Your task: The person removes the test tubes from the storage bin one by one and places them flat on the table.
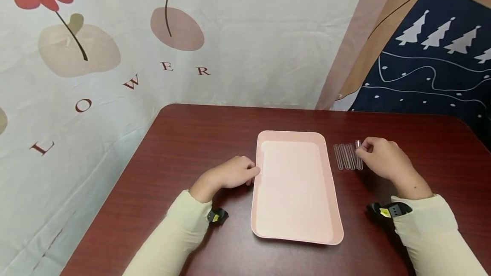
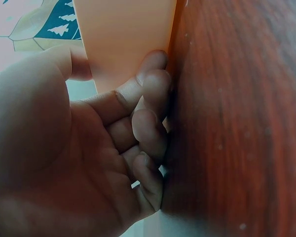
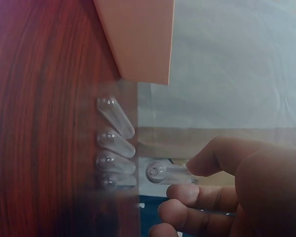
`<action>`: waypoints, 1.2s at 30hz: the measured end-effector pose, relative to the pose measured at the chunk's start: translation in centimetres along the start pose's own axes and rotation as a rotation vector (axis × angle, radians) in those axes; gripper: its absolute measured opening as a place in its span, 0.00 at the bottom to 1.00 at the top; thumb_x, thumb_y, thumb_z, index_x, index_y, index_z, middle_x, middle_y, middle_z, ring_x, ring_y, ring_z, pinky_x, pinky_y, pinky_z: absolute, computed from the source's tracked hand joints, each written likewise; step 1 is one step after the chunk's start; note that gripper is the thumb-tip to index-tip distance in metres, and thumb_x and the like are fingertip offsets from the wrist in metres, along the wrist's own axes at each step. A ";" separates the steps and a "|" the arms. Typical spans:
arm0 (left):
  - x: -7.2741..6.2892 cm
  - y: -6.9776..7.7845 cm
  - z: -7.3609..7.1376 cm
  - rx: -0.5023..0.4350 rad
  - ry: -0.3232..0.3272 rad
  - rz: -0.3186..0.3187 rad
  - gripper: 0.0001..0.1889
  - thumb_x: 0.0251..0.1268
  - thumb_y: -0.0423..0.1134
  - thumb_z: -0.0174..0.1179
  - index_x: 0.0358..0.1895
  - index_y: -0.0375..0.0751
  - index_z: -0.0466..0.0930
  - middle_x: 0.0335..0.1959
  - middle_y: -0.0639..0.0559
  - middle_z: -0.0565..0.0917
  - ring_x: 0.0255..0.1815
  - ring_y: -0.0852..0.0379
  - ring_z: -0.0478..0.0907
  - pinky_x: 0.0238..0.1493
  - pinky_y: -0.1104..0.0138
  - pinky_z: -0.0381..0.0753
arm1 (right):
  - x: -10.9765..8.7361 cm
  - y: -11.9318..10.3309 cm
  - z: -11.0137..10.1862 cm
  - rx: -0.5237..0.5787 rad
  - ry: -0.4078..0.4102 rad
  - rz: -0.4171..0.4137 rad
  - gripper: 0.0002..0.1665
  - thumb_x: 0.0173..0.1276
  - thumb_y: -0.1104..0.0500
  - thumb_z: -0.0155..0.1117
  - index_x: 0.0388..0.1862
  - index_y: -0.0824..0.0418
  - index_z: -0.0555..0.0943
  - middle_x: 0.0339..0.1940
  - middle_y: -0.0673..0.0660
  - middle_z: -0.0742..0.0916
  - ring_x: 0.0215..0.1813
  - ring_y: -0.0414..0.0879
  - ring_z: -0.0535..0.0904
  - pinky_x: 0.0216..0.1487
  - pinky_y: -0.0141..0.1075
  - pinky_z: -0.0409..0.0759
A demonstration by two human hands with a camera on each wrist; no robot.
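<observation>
The pink rectangular tray (image 1: pixel 297 191) lies on the table between the two hands. At its left long side, my left hand (image 1: pixel 234 172) pinches the rim, thumb over the edge and index finger against the outer wall (image 2: pixel 123 39). The other fingers of that hand are curled down by the tabletop. To the right of the tray, my right hand (image 1: pixel 385 159) holds a clear test tube (image 3: pixel 160 172) between thumb and fingers, raised off the table with its rounded end pointing toward me. Several similar clear tubes (image 1: pixel 338 156) lie side by side just left of that hand.
A dark red wood-grain table (image 1: pixel 203 131) carries everything. Behind it hangs a pale printed cloth (image 1: pixel 261 63) with flowers and letters, and a navy tree-patterned panel (image 1: pixel 433 67) is at the right. Black wrist devices (image 1: pixel 389 211) sit by both sleeves.
</observation>
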State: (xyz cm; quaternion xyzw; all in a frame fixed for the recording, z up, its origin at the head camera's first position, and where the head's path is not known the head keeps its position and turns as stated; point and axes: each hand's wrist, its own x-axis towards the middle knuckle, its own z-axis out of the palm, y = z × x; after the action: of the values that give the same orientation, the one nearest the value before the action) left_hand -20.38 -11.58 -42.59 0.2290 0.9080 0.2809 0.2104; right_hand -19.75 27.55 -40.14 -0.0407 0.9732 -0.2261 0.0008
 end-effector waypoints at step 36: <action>0.1 -0.2 0.0 0.003 0.002 0.017 0.21 0.68 0.44 0.44 0.18 0.44 0.79 0.14 0.57 0.77 0.18 0.61 0.70 0.29 0.69 0.72 | 1.4 2.1 1.0 0.030 -0.075 0.044 0.16 0.72 0.53 0.53 0.31 0.64 0.79 0.17 0.53 0.79 0.22 0.46 0.75 0.22 0.38 0.70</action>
State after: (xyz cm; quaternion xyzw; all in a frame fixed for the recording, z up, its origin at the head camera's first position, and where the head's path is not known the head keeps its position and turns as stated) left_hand -20.58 -11.70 -42.75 0.2368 0.9065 0.2817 0.2069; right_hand -21.26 28.89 -41.92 -0.0276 0.9697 -0.2391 0.0428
